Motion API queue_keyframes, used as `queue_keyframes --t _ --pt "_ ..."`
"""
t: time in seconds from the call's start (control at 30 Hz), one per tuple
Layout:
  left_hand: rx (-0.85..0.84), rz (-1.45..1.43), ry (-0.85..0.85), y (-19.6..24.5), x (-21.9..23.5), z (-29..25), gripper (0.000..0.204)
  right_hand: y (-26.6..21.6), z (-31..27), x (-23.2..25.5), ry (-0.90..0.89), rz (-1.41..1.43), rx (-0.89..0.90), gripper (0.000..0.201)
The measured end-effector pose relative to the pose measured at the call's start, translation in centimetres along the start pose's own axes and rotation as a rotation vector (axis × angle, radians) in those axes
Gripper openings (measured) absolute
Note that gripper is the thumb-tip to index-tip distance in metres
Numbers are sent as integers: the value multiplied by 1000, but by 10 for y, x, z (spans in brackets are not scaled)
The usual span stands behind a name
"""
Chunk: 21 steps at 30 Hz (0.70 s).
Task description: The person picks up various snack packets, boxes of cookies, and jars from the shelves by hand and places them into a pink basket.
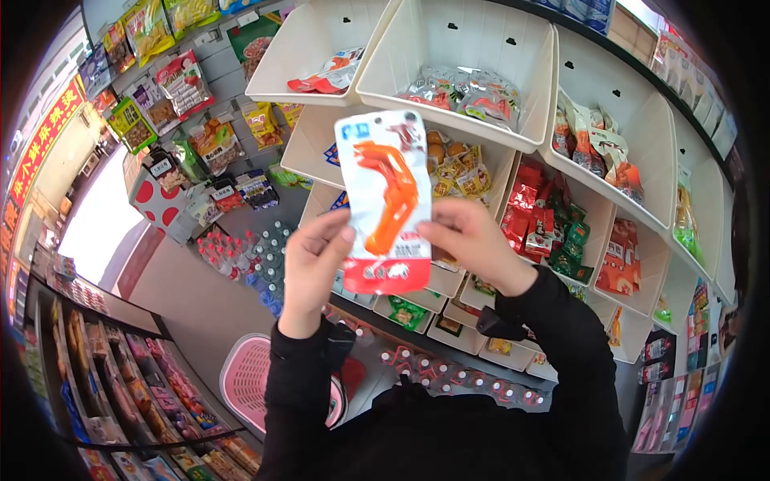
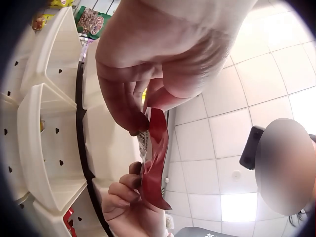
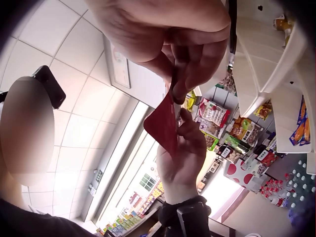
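Both hands hold up a snack pouch (image 1: 387,188) in the middle of the head view. It is white, with a picture of a glossy orange-red piece of meat and a red band along its bottom. My left hand (image 1: 314,260) pinches its left edge between thumb and fingers, and my right hand (image 1: 479,240) pinches the opposite edge. The pouch stands upright, its printed front facing the head camera. From the left wrist, the red back of the pouch (image 2: 157,158) shows edge-on between the two hands. In the right wrist view its red side (image 3: 164,123) hangs below the fingers.
White slanted bins (image 1: 457,48) of packaged snacks rise in tiers behind the pouch. Hanging snack bags (image 1: 184,82) cover the wall at left. Bottles (image 1: 449,373) line the floor under the bins, and a pink basket (image 1: 245,377) stands at lower left beside a snack shelf (image 1: 120,377).
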<state>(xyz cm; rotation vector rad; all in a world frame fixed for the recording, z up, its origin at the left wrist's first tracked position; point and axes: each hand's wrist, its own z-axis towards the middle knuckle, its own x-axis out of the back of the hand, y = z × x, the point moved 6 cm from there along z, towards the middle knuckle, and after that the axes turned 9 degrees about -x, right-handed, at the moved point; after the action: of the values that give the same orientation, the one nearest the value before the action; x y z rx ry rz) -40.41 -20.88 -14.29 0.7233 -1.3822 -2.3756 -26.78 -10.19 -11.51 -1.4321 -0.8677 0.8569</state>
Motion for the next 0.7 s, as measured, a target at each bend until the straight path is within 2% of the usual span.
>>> queue_keyframes --t 0.03,0.07,0.13,0.27,0.37,0.43,0.47,0.53,0.6,0.63,0.67,0.7 --pt "-51 -8 -11 10 2 12 25 -10 9 0 26 70 32 16" --pt "-103 -17 -17 20 4 24 25 -22 21 0 -9 -36 112 16" --pt "-134 -64 -38 48 5 47 29 -58 38 -8 -16 -19 115 17" --pt "-264 115 -161 90 26 120 37 -127 88 -16 76 -365 194 23" --pt "-285 175 -119 109 38 178 39 -157 124 -20 116 -365 272 28" --pt "-215 312 -47 101 53 210 38 -167 153 -9 417 -685 415 36" --pt "-247 439 -17 96 61 224 36 -170 164 -9 530 -884 588 37" --pt "-264 588 -16 82 70 246 33 -161 166 -29 461 -1359 581 32" --pt "-281 813 5 70 73 261 32 -146 153 -38 482 -1555 513 23" --pt "-275 888 10 66 69 264 31 -140 154 -43 578 -1645 591 17" --pt "-323 963 -4 63 62 266 30 -131 158 -41 589 -1651 583 17" --pt "-336 1013 -25 61 55 268 29 -127 153 -46 591 -1712 649 17"
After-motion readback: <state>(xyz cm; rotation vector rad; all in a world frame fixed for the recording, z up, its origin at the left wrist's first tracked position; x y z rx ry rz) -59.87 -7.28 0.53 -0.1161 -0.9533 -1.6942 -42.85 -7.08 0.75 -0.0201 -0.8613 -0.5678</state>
